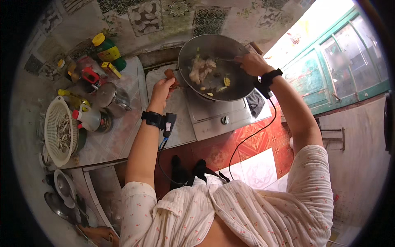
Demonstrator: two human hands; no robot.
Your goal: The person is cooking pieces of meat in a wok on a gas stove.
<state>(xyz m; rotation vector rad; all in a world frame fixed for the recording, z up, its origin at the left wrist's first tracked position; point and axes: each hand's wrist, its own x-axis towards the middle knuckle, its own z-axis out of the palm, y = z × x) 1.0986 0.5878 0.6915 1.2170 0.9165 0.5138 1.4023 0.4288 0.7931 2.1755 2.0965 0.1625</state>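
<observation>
A dark wok (237,81) sits over the steel gas stove (209,129), its far rim toward the tiled wall. My left hand (162,91) is closed around the wok's wooden handle (169,74). Over the right side of the wok, my right hand (254,64) grips a thin metal cooking utensil (226,60), whose tip reaches the pieces of meat (200,71). Yellowish slices (227,81) and bits of green lie apart from the meat on the wok's surface. My right fingers partly hide the utensil's grip.
Left on the tiled counter (101,148) stand a steel pot (106,95), a white jug (89,119), a green jar with yellow lid (106,49) and a plastic colander (51,143). A dark cloth (255,103) lies right of the stove. Cables (247,139) run from both wristbands.
</observation>
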